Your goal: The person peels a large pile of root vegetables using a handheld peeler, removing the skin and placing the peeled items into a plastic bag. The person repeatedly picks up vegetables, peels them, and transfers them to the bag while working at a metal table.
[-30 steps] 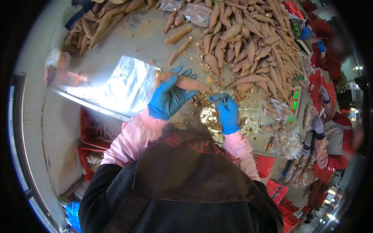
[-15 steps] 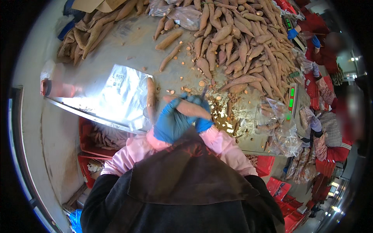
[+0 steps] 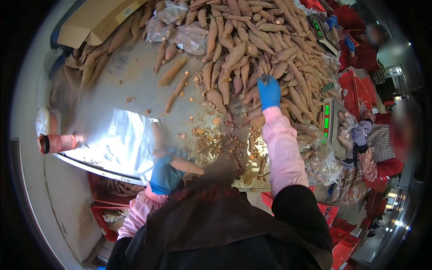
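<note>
My left hand in a blue glove, low on the metal table, is closed round a sweet potato. Just above it, a second sweet potato lies by a shiny plastic bag. My right hand, also gloved in blue, is stretched out into the large pile of sweet potatoes, closed on what looks like a small knife; whatever its fingertips touch is hidden. Peel scraps and orange slices lie between my hands.
Cardboard box top left; pink jar at left edge. Scales and bags of potatoes on the right. Red crates below the table. Co-workers with gloved hands work along the right side.
My hands have separated: the right has moved up and right into the pile with the knife, while the left has moved down-left with its sweet potato. The view has shifted.
</note>
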### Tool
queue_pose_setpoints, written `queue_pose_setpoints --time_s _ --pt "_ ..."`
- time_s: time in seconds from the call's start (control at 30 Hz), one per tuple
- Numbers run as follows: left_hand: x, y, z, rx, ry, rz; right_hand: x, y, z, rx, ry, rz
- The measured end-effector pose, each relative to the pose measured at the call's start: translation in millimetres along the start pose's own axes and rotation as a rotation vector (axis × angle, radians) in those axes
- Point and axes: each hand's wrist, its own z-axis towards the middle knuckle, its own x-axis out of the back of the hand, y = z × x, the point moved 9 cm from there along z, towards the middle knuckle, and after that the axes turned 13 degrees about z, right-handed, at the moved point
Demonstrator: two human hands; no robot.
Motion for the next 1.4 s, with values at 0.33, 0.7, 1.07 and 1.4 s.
queue_pose_setpoints --time_s 0.33,0.7,1.07,1.4 --pt "-17.9 -2.2 17.5 0.005 0.010 0.097 -57.8 12.8 74.7 0.024 -0.486 -0.627" --pt "-33.0 -13.9 37.4 0.002 -0.006 0.149 -26.6 61.4 -60.9 -0.290 -0.604 0.740" --pt "-30.0 -17.6 33.6 0.035 0.049 0.277 20.7 22.8 -168.2 -0.427 -0.526 0.583" --pt "-22.7 -30.0 21.9 0.081 -0.088 0.280 19.5 15.3 -246.0 0.119 -0.781 -0.305"
